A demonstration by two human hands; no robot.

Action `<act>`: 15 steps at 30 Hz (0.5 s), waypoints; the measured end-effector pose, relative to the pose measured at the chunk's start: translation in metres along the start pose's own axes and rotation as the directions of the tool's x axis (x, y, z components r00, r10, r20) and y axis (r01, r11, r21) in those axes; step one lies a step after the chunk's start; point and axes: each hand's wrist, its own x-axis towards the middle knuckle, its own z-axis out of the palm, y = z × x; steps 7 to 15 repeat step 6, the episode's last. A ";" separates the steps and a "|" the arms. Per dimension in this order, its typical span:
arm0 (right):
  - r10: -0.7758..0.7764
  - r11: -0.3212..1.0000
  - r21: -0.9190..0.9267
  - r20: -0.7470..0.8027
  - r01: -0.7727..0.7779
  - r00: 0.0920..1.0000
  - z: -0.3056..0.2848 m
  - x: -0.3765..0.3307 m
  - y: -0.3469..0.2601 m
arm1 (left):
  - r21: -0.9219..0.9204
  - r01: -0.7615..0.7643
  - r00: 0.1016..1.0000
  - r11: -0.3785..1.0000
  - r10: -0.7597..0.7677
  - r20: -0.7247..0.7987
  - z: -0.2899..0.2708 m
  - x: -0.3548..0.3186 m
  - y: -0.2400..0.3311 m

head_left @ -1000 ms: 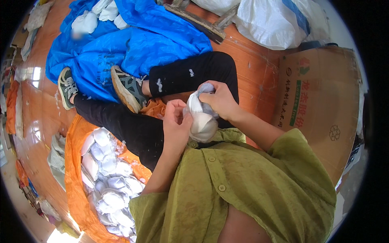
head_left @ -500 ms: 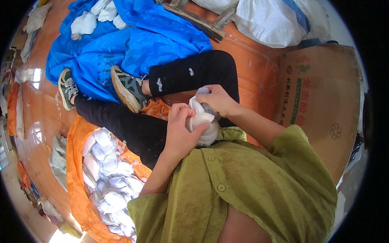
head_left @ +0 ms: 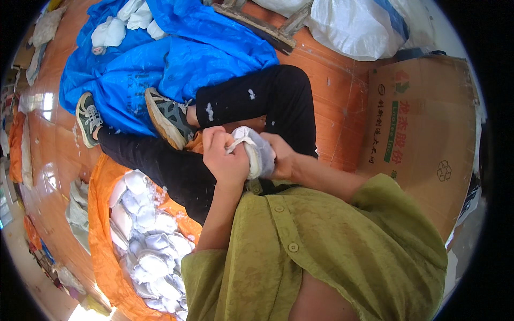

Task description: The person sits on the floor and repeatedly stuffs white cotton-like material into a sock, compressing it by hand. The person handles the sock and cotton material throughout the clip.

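Both hands are clamped together on a white padded piece [head_left: 256,152], the left hand [head_left: 225,158] gripping its edge and the right hand [head_left: 282,157] cupping it. Just left of the piece sits an orange sack [head_left: 101,235] full of similar white pieces [head_left: 147,241].

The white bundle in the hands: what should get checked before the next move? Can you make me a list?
1. Both hands on the bundle: ok. The left hand grips it from one side and the right hand from the other.
2. Bundle held up off the lap: ok.
3. Bundle closed all round: cannot tell, the fingers hide most of it.
4. Orange sack open beside the left leg: ok, white pieces lie inside it.
5. Way from the hands to the sack: not ok, the black trouser leg lies between them.
6. Blue sheet with more white pieces: ok, it lies beyond the feet.
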 end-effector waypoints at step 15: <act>-0.004 0.999 0.047 0.008 0.004 1.000 -0.018 0.002 0.011 | -0.180 0.184 0.983 0.966 -0.177 0.057 -0.005 -0.006 -0.020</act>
